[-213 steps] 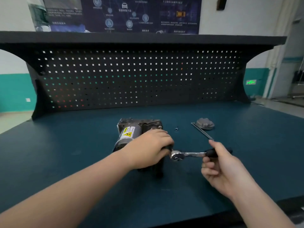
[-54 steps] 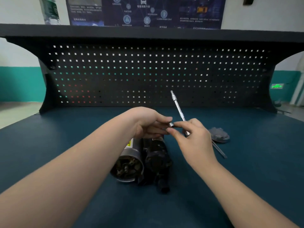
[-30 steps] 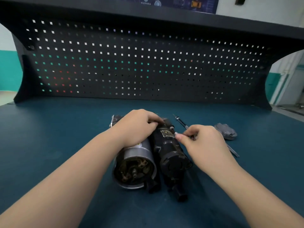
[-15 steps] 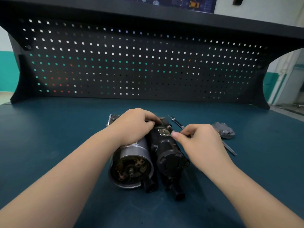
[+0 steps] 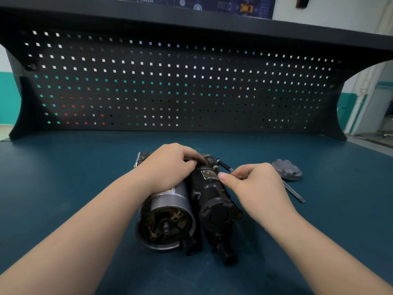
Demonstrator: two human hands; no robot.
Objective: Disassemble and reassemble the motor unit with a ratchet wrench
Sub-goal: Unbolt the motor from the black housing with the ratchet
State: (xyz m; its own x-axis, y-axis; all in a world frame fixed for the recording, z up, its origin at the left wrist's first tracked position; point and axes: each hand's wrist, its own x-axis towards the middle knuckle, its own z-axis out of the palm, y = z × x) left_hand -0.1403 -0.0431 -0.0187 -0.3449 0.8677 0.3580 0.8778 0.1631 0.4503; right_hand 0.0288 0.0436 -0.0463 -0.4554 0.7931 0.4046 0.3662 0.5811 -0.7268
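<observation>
The motor [image 5: 170,211] lies on its side in the middle of the bench [image 5: 63,177], its open silver end toward me with the brushes showing; a black cylinder [image 5: 214,199] is fixed along its right flank. My left hand [image 5: 170,167] curls over the top of the far end, gripping the motor; my right hand [image 5: 255,184] pinches something small against the black cylinder, but what it is I cannot tell; a thin dark rod [image 5: 223,166] pokes out beyond its fingers. There is a yellow label [image 5: 170,189] on the silver body and a small plate [image 5: 209,174] on the black one; neither can be read. To the right lie a grey cover [image 5: 287,172] and a thin rod [image 5: 294,192]. The bench top is dark teal; a black pegboard [image 5: 170,86] backs it under a shelf [image 5: 191,18]; above that is a blue poster [image 5: 212,5], its writing too small to read; the walls beyond are white over teal.
</observation>
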